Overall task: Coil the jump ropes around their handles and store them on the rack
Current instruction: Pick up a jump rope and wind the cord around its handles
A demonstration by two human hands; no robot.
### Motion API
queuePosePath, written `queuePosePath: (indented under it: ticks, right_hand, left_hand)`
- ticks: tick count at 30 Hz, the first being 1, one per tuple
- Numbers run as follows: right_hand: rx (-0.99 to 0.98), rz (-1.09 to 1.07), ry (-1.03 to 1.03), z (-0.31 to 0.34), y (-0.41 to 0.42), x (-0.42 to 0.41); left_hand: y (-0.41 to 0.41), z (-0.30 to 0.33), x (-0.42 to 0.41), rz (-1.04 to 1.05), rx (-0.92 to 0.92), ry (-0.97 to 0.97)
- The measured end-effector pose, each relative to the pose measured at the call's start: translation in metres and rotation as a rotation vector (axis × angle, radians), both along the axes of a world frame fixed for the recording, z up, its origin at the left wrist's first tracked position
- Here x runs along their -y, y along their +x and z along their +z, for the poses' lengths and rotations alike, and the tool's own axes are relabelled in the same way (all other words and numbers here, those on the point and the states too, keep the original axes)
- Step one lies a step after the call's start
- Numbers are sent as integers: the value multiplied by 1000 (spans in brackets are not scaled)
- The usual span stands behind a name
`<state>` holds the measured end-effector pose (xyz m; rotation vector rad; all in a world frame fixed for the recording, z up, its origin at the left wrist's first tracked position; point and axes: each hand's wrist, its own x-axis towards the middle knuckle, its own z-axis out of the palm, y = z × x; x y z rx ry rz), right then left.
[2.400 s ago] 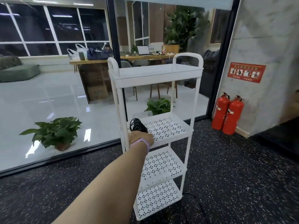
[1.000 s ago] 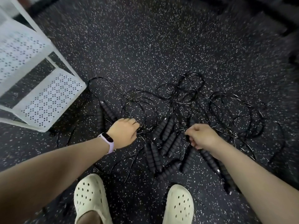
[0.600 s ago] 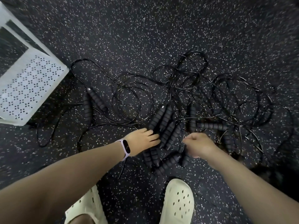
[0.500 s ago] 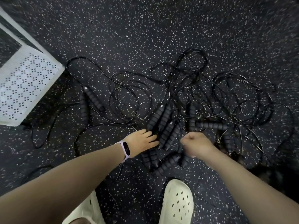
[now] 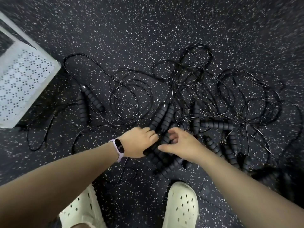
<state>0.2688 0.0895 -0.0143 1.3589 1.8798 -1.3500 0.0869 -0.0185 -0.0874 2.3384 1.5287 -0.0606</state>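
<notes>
Down at the far left, the white perforated rack (image 5: 24, 83) is standing on the speckled floor (image 5: 148, 30), well apart from the main tangle. Just to its right, one pair of ribbed foam handles (image 5: 92, 99) is lying by itself, its thin black cord looping back toward the rack. Moving to the middle, the left hand (image 5: 139, 142), wearing a lilac wristband (image 5: 119, 148), is reaching into the pile of jump ropes (image 5: 205, 99); its fingers are curling over the near ends of a handle pair (image 5: 162, 116), though whether they are actually gripping cannot be told, since the fingertips are hidden. Beside it, the right hand (image 5: 182, 145) is hovering with fingers loosely spread and thumb out, holding nothing. Further right, more handles and many crossing loops are lying heaped together. To do this step well, the person should probably be picking two handles that share one cord, lifting them together, and letting the right hand trace and free that cord slowly, since pulling hard would likely be tightening the knots among neighbouring ropes.
</notes>
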Motion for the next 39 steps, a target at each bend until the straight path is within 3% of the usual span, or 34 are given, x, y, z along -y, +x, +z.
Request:
queuePosePath:
  ticks: [4,9,12,20,25,29,34,39]
  right_hand:
    - [10,81,-171,27,-11,-9]
    - [-195,-225,-957,87,-9,-25]
    - [-236,-221,-1129,137,-9,-29]
    - [-656,-58,-1124,274,1,-18]
    - [-777,-28,-1083,329,3,3]
    - [-878,-101,-1117,362,7,15]
    - [-1015,-251,-1004,397,8,40]
    - [-1144,-316,-785,388,11,70]
  left_hand:
    - [0,57,-23,84,72,78]
    - [-10,145,-33,107,110,140]
    - [-13,203,-34,96,119,185]
    - [-33,350,-13,508,592,84]
    - [-37,417,7,513,731,75]
    - [-50,453,39,659,1009,48]
    - [-32,477,61,932,1444,-45]
    - [-3,472,56,1116,1357,140]
